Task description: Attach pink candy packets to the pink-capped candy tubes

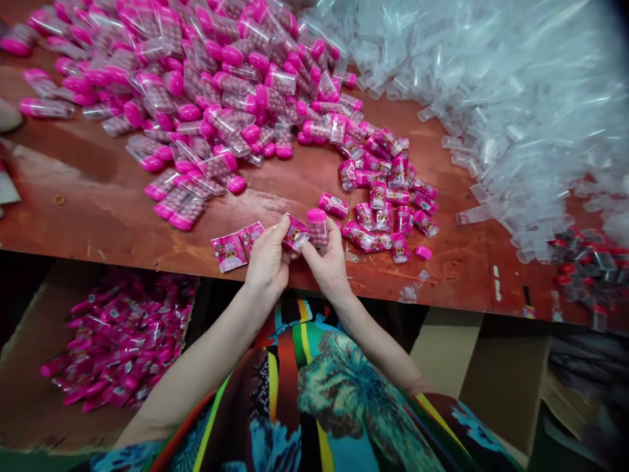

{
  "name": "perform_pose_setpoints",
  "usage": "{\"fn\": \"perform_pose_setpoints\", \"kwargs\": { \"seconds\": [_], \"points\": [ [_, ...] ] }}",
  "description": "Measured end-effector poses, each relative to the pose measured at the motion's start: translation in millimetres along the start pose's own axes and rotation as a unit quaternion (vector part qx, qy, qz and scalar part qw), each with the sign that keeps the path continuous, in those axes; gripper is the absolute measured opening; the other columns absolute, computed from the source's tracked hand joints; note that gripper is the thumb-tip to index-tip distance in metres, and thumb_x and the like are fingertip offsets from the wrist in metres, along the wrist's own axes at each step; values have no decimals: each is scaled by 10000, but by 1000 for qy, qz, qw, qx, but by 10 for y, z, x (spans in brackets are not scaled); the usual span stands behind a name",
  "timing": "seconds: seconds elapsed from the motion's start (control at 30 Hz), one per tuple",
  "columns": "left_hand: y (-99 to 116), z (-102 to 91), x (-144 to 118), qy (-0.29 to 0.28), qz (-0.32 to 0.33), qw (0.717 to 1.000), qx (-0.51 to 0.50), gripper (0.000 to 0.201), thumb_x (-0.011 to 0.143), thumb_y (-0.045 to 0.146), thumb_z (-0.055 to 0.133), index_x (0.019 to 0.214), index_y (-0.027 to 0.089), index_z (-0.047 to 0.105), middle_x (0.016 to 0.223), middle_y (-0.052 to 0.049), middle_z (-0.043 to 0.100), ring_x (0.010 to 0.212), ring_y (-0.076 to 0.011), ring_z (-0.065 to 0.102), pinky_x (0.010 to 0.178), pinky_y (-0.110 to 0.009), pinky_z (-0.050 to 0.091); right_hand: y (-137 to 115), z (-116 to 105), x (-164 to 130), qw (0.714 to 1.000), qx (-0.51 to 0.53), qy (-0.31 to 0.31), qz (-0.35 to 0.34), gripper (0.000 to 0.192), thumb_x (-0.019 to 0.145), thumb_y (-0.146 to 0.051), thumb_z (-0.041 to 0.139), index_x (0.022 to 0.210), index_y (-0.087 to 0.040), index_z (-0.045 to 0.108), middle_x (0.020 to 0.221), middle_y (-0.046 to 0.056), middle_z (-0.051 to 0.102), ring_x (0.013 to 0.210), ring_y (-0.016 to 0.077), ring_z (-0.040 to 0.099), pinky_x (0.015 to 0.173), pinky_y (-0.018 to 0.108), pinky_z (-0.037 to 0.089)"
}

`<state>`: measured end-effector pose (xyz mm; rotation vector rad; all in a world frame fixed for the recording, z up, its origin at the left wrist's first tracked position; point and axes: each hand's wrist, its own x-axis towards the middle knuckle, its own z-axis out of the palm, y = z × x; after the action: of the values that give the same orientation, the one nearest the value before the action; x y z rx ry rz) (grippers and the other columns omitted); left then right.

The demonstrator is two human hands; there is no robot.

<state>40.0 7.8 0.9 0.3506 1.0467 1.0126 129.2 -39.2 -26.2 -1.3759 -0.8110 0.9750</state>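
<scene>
Over the table's front edge, my left hand (269, 257) is closed on a pink printed wrapper sleeve (296, 233). My right hand (328, 263) grips a small clear candy bottle (318, 228) with a pink cap and pinkish balls inside. Its thumb touches the lower end of the sleeve, and the two things are side by side. Left of my left hand lie flat pink printed sleeves (230, 252). Several wrapped pink bottles (383, 196) lie beyond and right of my right hand. A loose pink cap (423, 252) is near them.
A big heap of capped candy bottles (196, 85) covers the table's (93, 203) back left. Empty clear tubes (491, 85) are piled at the right, with red-capped pieces (590, 262) below. An open carton (24, 393) under the table's left holds wrapped bottles.
</scene>
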Motion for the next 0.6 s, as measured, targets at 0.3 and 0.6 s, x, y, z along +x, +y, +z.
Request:
{"fn": "perform_pose_setpoints", "kwargs": {
  "seconds": [0.3,0.6],
  "points": [
    [-102,-52,-82,19,5,1000,14,312,631,356,888,719,144,676,642,11,647,520,-92,546,414,-206,354,60,-102,-27,979,-136,22,-154,457,895,-200,578,1347,-260,545,1332,85,635,1141,209,655,1016,390,551],
    [-144,-72,-40,48,7,997,68,403,677,418,867,554,151,591,468,15,542,402,-81,458,392,-216,309,162,-142,18,996,-65,42,-45,479,791,-265,667,1260,-228,577,860,-13,670,720,123,623,712,278,574]
  ]
}}
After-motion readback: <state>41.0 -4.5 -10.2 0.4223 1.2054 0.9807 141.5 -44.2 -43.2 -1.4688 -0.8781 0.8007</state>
